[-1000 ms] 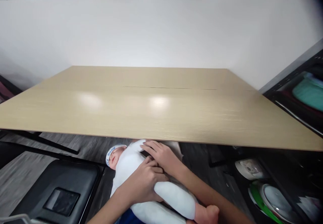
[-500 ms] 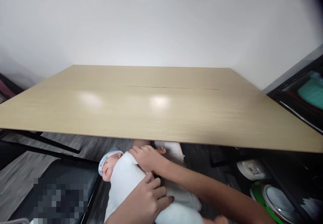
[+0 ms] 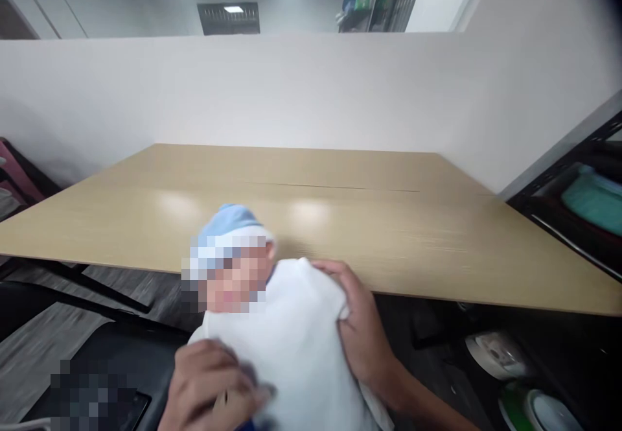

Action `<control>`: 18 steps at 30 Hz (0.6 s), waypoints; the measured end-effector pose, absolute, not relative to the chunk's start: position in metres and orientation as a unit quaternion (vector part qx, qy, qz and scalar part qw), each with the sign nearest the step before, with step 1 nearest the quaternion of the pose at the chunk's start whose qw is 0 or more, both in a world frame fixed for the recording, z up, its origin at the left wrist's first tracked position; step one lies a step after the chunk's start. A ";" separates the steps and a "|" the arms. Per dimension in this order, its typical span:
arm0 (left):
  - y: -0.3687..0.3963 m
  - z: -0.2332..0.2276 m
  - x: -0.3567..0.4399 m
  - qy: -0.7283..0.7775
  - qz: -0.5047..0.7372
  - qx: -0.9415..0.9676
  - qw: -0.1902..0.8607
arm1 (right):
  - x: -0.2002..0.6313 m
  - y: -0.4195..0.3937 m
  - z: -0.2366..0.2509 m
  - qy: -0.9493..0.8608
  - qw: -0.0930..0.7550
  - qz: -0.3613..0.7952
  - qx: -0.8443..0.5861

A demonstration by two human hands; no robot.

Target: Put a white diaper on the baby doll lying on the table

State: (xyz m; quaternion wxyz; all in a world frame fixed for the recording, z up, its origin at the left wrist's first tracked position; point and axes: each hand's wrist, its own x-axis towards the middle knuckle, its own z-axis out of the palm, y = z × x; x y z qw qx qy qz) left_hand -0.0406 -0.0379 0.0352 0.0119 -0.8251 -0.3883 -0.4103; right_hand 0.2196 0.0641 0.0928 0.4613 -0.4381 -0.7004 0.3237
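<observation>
A baby doll [image 3: 286, 327] wrapped in a white cloth is held upright between both hands at the near edge of the table [image 3: 389, 223], its head reaching just above the table's near edge. The doll wears a light blue cap [image 3: 226, 223] with a white band.

The right hand [image 3: 362, 334] grips the doll's right side, with the thumb pressed along the top of the white cloth at shoulder height and the fingers [image 3: 340, 275] closed around the fabric. The left hand [image 3: 208, 382] clasps the lower left of the doll's body, its fingers curled in against the cloth; this hand is blurred and partly cut off by the bottom edge of the view, so how the fingertips sit cannot be told.

The light wooden table stretches away to a white partition wall [image 3: 311, 87] at the far side. On the near left, below the table, stands a black chair [image 3: 97, 366] on a grey floor. On the right, a dark shelf rack [image 3: 568, 185] carries a teal bundle [image 3: 593, 198], and lower down near the right corner lie white dishes [image 3: 495, 353] and a plate with a green rim [image 3: 534, 411].
</observation>
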 end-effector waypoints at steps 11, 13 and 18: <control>0.117 0.080 -0.035 -0.530 -0.278 -0.792 -0.118 | 0.277 0.128 0.081 -0.529 0.533 0.384 -0.537; 0.137 0.080 -0.030 -0.547 -0.249 -0.786 -0.144 | 0.285 0.138 0.077 -0.548 0.520 0.382 -0.532; 0.163 0.068 -0.024 -0.552 -0.215 -0.788 -0.166 | 0.324 0.157 0.079 -0.709 0.387 0.199 -0.555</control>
